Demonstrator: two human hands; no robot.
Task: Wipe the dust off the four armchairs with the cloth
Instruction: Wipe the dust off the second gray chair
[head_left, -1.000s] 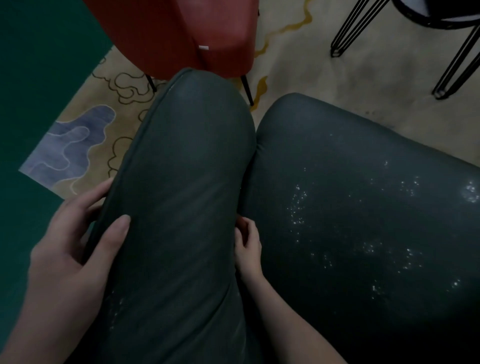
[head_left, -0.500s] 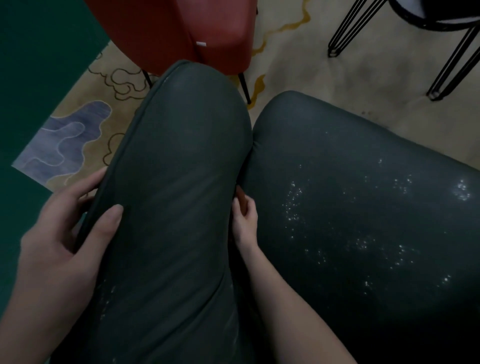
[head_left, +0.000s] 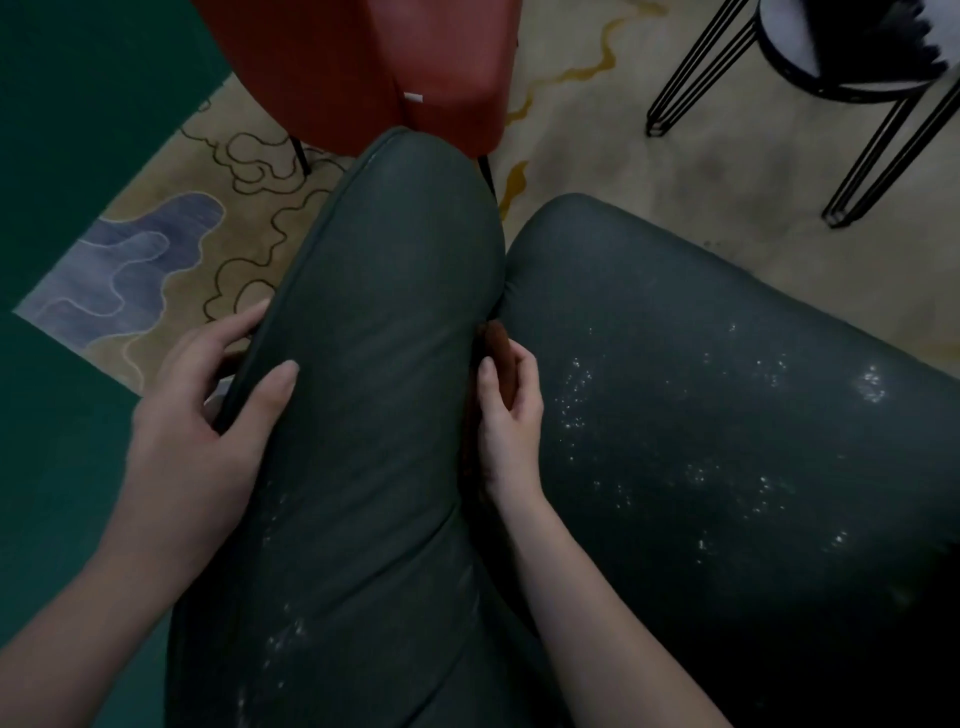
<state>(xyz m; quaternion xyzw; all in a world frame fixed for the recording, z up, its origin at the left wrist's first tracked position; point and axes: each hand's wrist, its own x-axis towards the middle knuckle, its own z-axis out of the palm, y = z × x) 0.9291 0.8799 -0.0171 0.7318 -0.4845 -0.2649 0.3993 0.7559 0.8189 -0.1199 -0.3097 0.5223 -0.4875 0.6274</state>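
We see the cloth (head_left: 503, 358) as a small reddish-brown strip held in the right hand (head_left: 511, 415). The fingers curl round it from the far side and the thumb closes on the near side, so little of the cloth shows. Hand and cloth sit down in the crease where the padded arm (head_left: 384, 312) of the dark green armchair (head_left: 727, 519) meets its seat (head_left: 701, 312). The back of the hand lies against the seat and the thumb against the padded arm.

Just to the right of that hand, white dust specks (head_left: 576, 384) are scattered over the seat, spreading well away towards its outer edge. A few more specks lie on the padded arm, below both hands and nearer to us.

The left hand (head_left: 202, 415) is on the other side of the padded arm from the right one. It grips the outer edge, thumb laid over the top surface and fingers wrapped round the piped rim on the outside, partly hidden.

Beyond the fingertips of both hands stands a red armchair (head_left: 363, 67), close to the end of the padded arm. Under it and past the right hand lies a pale patterned rug (head_left: 675, 171). Far beyond the right hand is a stool (head_left: 852, 88) on thin black wire legs. Outside the left hand is dark green floor (head_left: 78, 130).
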